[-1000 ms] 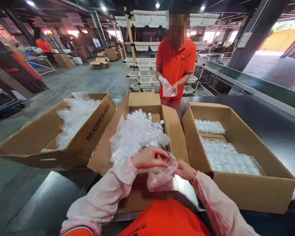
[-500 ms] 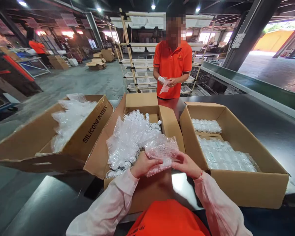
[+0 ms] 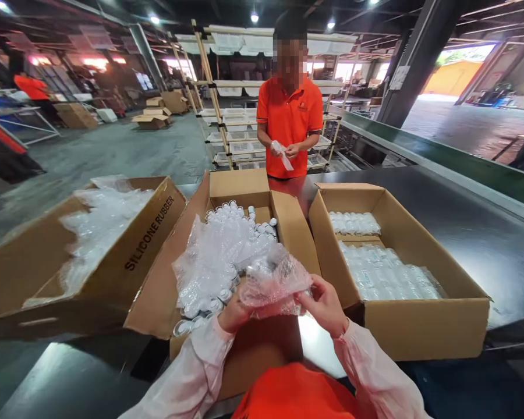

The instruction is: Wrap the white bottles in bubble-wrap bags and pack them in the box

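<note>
Over the near end of the middle carton, a clear bubble-wrap bag [image 3: 276, 284] is stretched between my hands. My left hand [image 3: 234, 313] is closed on its left side, with the fingers partly hidden by the film. My right hand [image 3: 325, 306] pinches the right edge between thumb and fingers. Whether anything lies inside the bag I cannot tell. Just beyond, a heap of bubble-wrap bags [image 3: 213, 250] covers part of many small white capped containers [image 3: 227, 210] in the middle carton [image 3: 292, 218].
Left stands a carton marked SILICONE RUBBER [image 3: 151, 233] holding loose bubble wrap [image 3: 100, 227]. The right carton [image 3: 423, 331] contains rows of wrapped containers [image 3: 388, 273]. Across the metal table [image 3: 423, 203], a co-worker [image 3: 290, 128] handles a clear bag before a rack of white baskets [image 3: 240, 148].
The bubble-wrap bag has been lifted and spread, now covering more of my left fingers. My right hand has turned at its edge. The view has shifted slightly to the right.
</note>
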Motion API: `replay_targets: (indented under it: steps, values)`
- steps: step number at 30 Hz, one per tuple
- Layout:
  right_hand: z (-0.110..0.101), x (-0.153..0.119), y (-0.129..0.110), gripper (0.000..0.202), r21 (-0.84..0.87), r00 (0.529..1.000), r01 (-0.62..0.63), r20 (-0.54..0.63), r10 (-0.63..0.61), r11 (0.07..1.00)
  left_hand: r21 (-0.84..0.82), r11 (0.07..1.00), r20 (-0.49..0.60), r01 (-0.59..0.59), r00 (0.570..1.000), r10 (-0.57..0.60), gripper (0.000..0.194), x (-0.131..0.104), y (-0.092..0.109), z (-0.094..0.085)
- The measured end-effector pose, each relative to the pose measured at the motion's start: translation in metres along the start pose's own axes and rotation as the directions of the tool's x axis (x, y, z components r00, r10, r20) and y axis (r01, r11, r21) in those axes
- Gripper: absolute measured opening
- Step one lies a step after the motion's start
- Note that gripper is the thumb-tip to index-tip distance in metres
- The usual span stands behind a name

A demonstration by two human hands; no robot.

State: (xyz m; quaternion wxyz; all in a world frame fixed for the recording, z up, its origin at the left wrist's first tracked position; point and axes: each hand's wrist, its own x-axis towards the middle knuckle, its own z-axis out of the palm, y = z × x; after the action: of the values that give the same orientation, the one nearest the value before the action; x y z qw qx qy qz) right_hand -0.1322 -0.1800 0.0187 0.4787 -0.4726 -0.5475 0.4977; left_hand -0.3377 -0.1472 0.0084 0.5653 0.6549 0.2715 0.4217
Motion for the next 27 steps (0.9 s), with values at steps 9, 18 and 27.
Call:
replay_targets:
  steps: [9,18,27]
  values:
    - [-0.029,-0.007,-0.017,0.043,-0.357,0.929,0.233,0.358,-0.098,0.905,0.307,0.951,-0.105,0.017,0.994,0.016,0.013,-0.004,-0.002,0.034]
    - [-0.057,0.007,-0.025,0.025,-0.744,0.978,0.181,0.207,-0.035,0.643,-0.433,0.749,-0.079,0.501,0.807,-0.585,0.064,0.037,-0.011,0.067]
    - [-0.086,0.036,-0.033,0.043,-0.385,0.934,-0.077,0.296,0.202,0.92,-0.425,0.758,-0.205,0.495,0.763,-0.613,0.064,0.054,-0.011,0.061]
